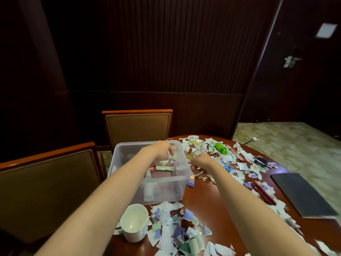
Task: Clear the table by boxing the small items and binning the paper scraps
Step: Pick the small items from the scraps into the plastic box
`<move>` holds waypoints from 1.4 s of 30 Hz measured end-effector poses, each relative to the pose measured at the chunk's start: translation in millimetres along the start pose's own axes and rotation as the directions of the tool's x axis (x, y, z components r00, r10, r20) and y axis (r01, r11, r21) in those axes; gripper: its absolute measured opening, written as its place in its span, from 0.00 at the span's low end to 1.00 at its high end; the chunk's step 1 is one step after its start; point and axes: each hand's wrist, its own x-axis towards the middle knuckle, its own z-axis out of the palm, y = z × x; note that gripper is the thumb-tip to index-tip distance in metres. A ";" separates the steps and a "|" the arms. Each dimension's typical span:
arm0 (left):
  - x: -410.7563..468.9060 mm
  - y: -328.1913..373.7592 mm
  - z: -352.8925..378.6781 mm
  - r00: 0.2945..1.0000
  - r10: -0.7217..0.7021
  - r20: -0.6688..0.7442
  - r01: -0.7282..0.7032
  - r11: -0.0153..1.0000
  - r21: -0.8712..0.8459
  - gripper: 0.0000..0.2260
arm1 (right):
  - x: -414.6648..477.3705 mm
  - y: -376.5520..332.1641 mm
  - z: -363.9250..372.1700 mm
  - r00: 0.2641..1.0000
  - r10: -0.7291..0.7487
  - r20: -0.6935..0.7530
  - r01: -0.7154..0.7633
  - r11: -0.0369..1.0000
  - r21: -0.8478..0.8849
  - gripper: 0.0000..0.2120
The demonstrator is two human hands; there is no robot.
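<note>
While the left hand (162, 150) curls over the box (120, 163), hold unclear, release low. Right hand (202, 160) pinches a yellow packet (193, 155).

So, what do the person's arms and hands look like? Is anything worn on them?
The left arm and right arm are bare as far as the frame shows, with no sleeves. The left hand and right hand wear no gloves, and no watch or bracelet shows at the wrists. Rings cannot be ruled out: the fingers are small and blurred.
</note>
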 end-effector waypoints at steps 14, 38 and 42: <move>-2.4 67.5 41.5 0.979 0.172 0.110 -0.175 0.985 0.014 0.17 | -45.1 84.4 -38.3 0.980 0.172 -0.100 -0.157 0.977 0.146 0.13; 96.2 156.8 131.5 0.962 0.142 0.231 -0.160 0.985 0.061 0.16 | -13.0 227.2 -121.6 0.894 0.391 -0.220 -0.359 0.917 0.172 0.13; 119.0 158.5 141.6 0.965 0.104 0.242 -0.127 0.989 0.082 0.17 | 2.4 242.0 -131.1 0.880 0.381 -0.283 -0.371 0.924 0.090 0.14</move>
